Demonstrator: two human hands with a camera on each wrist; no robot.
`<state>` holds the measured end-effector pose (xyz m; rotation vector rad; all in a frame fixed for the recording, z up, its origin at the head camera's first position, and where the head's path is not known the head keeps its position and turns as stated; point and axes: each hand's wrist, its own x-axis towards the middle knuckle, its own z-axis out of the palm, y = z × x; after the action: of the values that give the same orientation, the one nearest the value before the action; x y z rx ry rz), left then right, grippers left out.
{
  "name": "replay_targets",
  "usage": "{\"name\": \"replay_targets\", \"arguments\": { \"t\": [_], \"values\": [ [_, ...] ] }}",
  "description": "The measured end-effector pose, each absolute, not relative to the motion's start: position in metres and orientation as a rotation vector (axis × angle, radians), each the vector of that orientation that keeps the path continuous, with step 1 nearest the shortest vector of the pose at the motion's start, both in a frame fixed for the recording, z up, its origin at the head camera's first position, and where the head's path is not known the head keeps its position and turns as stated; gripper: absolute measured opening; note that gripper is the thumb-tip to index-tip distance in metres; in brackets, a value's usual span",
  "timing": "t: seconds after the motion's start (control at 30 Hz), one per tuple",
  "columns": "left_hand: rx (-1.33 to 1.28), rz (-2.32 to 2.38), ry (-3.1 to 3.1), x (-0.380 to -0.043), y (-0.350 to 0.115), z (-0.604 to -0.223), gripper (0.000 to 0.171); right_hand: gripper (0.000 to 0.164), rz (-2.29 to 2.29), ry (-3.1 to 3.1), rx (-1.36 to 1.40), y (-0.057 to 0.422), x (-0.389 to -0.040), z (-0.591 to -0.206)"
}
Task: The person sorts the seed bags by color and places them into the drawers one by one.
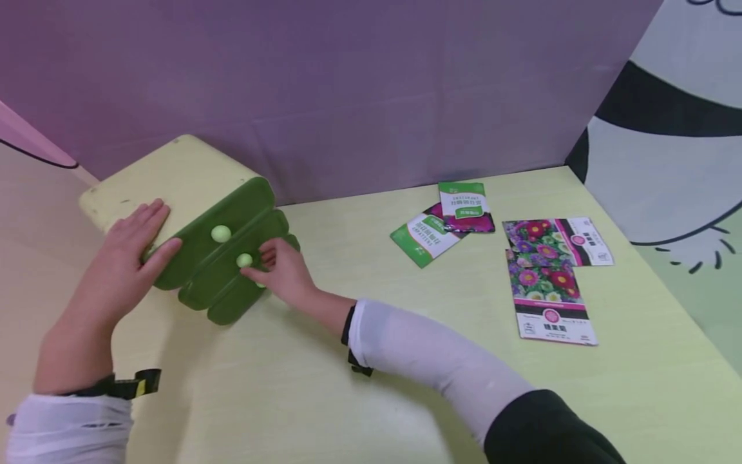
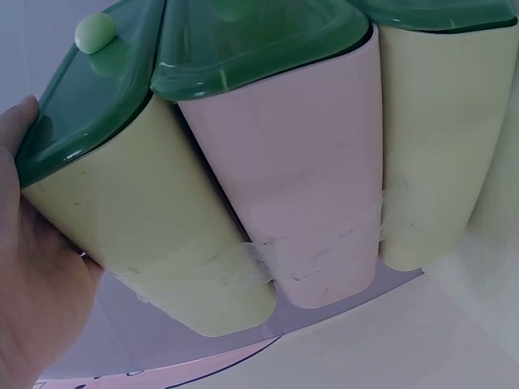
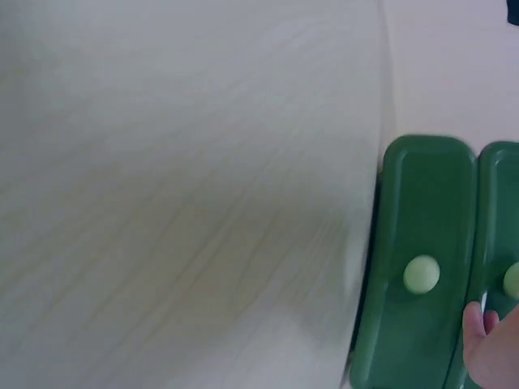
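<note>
Three joined bins, with cream and pink bodies, lean at the left of the table with their green lids facing right. Each lid has a pale green round knob. My left hand rests on the outer cream bin, fingers straight along its side and thumb at the lid's edge. Beside the middle lid's knob is my right hand, thumb just below the knob and the other fingers loosely bent. A gap shows between knob and fingers in the right wrist view. The third knob is mostly hidden behind this hand.
Two green-and-purple packets overlap near the back of the pale table. Further right, two flower-printed seed packets overlap. A purple backdrop rises behind the table.
</note>
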<state>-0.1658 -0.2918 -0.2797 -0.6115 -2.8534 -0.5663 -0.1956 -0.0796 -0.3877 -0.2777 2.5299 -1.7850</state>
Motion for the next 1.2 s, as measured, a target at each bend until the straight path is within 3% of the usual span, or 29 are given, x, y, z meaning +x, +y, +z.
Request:
{"name": "replay_targets", "arguments": {
  "t": [0.27,1.2],
  "values": [
    [-0.605,-0.559,-2.855,-0.166,-0.293,-0.28,0.059,0.028,-1.849,2.515,-0.397,-0.089,-0.193,-0.384],
    [-0.626,-0.549,-2.822,-0.167,-0.292,-0.282,0.058,0.023,-1.892,2.411,-0.287,-0.073,-0.187,-0.386]
  ]
}}
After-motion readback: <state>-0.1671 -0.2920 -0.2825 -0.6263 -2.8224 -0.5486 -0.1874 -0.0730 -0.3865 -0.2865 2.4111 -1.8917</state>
